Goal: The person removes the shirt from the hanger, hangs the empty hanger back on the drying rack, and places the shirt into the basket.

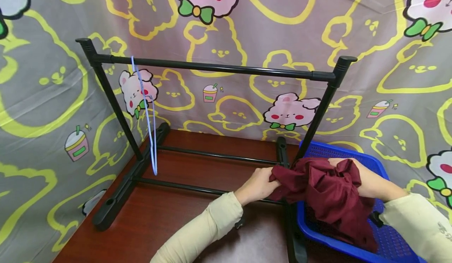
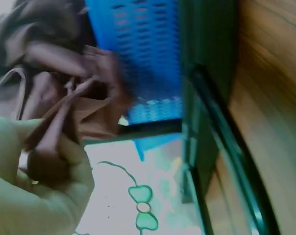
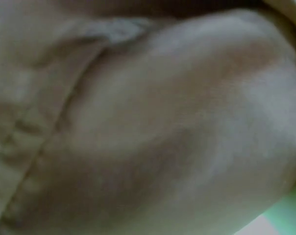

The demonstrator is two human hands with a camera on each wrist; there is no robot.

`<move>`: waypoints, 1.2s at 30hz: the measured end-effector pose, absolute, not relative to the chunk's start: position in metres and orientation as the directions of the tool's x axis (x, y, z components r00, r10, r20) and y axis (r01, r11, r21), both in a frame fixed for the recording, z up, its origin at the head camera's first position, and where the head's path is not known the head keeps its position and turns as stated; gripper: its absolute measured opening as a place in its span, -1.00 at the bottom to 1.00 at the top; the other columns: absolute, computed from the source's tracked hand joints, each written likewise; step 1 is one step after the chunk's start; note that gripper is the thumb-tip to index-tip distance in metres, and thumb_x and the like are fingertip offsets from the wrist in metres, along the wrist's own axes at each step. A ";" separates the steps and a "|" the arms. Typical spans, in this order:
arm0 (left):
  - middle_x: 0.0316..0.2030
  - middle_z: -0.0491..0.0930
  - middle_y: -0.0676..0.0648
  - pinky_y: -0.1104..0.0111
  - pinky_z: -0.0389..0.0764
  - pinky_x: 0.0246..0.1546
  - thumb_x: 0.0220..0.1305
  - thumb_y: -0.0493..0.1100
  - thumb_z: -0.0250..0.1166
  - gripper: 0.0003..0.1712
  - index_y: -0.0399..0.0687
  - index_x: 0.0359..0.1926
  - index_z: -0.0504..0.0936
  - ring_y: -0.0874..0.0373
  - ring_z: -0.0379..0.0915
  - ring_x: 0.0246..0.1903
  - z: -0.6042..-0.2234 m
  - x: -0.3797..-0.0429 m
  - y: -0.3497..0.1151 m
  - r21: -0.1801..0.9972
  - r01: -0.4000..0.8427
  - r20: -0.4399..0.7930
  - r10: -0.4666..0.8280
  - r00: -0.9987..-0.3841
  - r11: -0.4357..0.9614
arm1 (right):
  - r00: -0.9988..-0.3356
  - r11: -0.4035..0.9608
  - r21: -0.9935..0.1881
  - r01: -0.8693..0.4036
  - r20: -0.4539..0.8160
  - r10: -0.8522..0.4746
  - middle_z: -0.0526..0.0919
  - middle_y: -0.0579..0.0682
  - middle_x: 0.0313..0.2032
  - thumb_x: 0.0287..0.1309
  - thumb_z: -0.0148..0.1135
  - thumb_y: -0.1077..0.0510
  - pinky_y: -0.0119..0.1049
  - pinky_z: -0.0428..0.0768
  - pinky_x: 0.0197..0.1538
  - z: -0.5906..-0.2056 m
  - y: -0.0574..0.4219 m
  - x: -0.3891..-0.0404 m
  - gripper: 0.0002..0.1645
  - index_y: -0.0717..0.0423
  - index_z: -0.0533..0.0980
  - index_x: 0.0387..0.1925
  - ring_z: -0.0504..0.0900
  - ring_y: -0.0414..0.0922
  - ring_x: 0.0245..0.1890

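Observation:
A bunched maroon cloth [image 1: 332, 192] hangs in loose folds over a blue plastic basket [image 1: 379, 167] in the head view. My left hand [image 1: 259, 184] pinches the left end of the cloth between thumb and fingers. In the left wrist view, a fold of it passes through the curled fingers of that hand [image 2: 50, 181]. On the other side my right hand [image 1: 367, 178] reaches in among the folds, which hide its fingers; I cannot tell how they lie. The right wrist view is mostly filled by a blurred close-up of skin and sleeve.
A black clothes rack [image 1: 212, 66] stands on the reddish-brown wooden table [image 1: 197, 220]. From the left part of its top bar hangs a light blue hanger [image 1: 151, 141]. The rack's right foot [image 1: 296, 239] lies alongside the basket. A patterned curtain [image 1: 226, 117] encloses the back and sides.

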State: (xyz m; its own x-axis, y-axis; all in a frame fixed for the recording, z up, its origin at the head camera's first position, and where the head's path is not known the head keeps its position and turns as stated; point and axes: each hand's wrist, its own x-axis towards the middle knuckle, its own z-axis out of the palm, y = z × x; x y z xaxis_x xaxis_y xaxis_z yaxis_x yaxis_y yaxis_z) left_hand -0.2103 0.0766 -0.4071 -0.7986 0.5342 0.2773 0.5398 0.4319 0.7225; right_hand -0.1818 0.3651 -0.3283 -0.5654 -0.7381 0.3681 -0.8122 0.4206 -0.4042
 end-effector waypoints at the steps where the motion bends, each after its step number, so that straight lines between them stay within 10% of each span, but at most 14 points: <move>1: -0.38 0.63 0.15 0.58 0.43 -0.38 0.22 -0.08 0.28 -0.88 0.05 -0.22 0.62 0.45 0.46 -0.41 -0.404 -0.210 0.078 0.741 0.530 0.291 0.514 -0.807 0.412 | -0.570 0.422 -0.417 -0.805 0.346 -0.745 0.56 -0.20 -0.03 -0.26 0.47 0.29 -0.53 0.33 0.05 -0.329 0.360 -0.182 -0.30 -0.07 0.48 0.04 0.49 -0.33 0.00; 8: -0.34 0.62 0.07 0.52 0.48 -0.33 0.11 -0.27 0.32 -0.75 -0.14 -0.14 0.55 0.40 0.48 -0.39 -0.382 -0.205 0.079 0.937 0.336 0.260 0.451 -0.854 0.096 | -0.673 0.600 -0.324 -0.732 0.201 -0.712 0.40 -0.15 0.22 -0.03 0.41 -0.03 -0.40 0.34 0.13 -0.330 0.333 -0.177 -0.06 -0.10 0.19 0.38 0.41 -0.16 0.18; 16: -0.06 0.59 -0.15 0.50 0.47 -0.13 0.26 -0.34 0.15 -0.71 -0.26 0.01 0.52 0.29 0.52 -0.13 -0.370 -0.199 0.075 0.928 0.373 0.313 0.579 -0.753 -0.016 | -0.666 0.653 -0.145 -0.744 0.249 -0.703 0.09 0.02 0.36 -0.24 0.53 -0.15 -0.16 0.47 0.01 -0.334 0.323 -0.176 0.35 0.04 -0.08 0.47 0.45 -0.08 0.10; 26: -0.08 0.62 0.04 0.55 0.41 -0.10 0.31 -0.15 0.13 -0.67 -0.16 0.03 0.58 0.43 0.44 -0.12 -0.373 -0.194 0.080 0.872 0.468 0.280 0.638 -0.717 0.143 | -0.590 0.604 -0.085 -0.793 0.356 -0.725 0.48 -0.32 -0.06 -0.12 0.45 -0.09 -0.34 0.45 -0.05 -0.345 0.318 -0.181 -0.39 -0.18 0.40 0.01 0.51 -0.30 -0.09; 36: -0.11 0.61 0.11 0.53 0.40 -0.12 0.33 -0.10 0.18 -0.75 -0.04 -0.04 0.63 0.42 0.42 -0.15 -0.376 -0.197 0.080 0.852 0.484 0.300 0.571 -0.764 0.200 | -0.665 0.641 -0.206 -0.739 0.376 -0.646 0.51 -0.39 -0.25 -0.22 0.53 0.07 -0.36 0.47 -0.22 -0.335 0.337 -0.182 -0.42 -0.27 0.43 -0.12 0.52 -0.33 -0.27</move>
